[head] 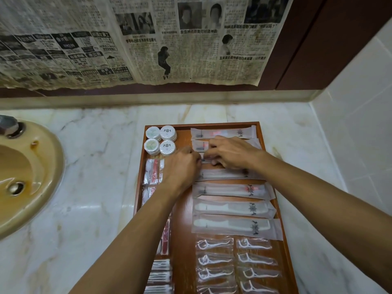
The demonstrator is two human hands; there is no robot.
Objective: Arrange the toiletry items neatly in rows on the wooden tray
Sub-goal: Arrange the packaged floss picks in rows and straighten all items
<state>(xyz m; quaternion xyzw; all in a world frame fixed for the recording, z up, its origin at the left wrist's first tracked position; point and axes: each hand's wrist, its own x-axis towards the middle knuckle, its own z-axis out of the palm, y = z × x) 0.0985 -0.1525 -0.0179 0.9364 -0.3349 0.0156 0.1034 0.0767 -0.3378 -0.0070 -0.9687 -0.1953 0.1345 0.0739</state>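
Note:
A wooden tray lies on the marble counter. Round white soap pucks stand in its far left corner. Long translucent sachets with toothbrushes and combs lie in a column down its right side. Floss picks in clear wrappers fill the near right. Small packets with red and white contents run down the left. My left hand and my right hand meet over the third sachet; both pinch it with curled fingers. Most of that sachet is hidden under them.
A beige sink basin with a drain and tap base sits at the left. Old newspaper hangs on the dark wall behind the counter. A white tiled wall closes the right side. Marble counter lies between sink and tray.

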